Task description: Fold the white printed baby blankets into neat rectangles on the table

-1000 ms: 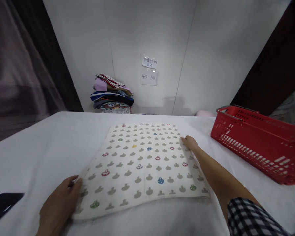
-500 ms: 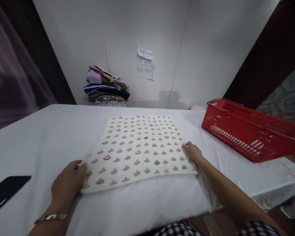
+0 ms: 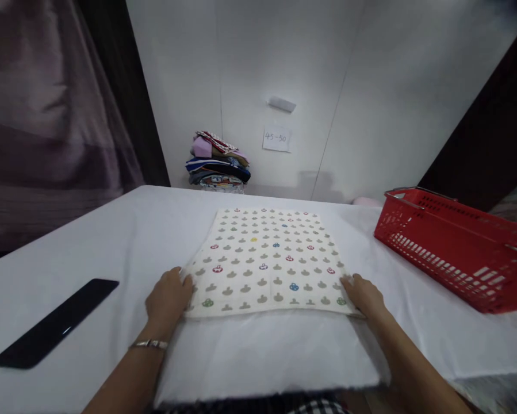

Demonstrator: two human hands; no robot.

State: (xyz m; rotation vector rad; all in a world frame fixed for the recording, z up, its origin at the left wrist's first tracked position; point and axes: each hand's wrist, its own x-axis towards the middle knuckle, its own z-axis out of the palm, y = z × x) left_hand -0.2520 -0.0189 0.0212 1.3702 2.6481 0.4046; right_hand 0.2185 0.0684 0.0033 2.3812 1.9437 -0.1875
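A cream cloth (image 3: 264, 276) printed with grey mushrooms and a few coloured ones lies spread out on the white-covered table (image 3: 124, 230). Its near edge runs between my two hands. My left hand (image 3: 167, 299), with a bracelet at the wrist, is closed on the cloth's near left side, thumb on top. On the opposite side my right hand (image 3: 364, 296) pinches the cloth near its right corner. The fingers beneath the fabric are hidden on both sides.
A red plastic basket (image 3: 448, 247) with metal handles stands at the right. Folded clothes (image 3: 218, 164) are stacked at the back against the wall. A dark flat object (image 3: 55, 322) lies to the left. A paper reading 45-50 (image 3: 277, 138) hangs on the wall.
The camera has turned to the left, so everything sits farther right in view. Both hands still hold the cloth's sides, and its near left part lies flatter.
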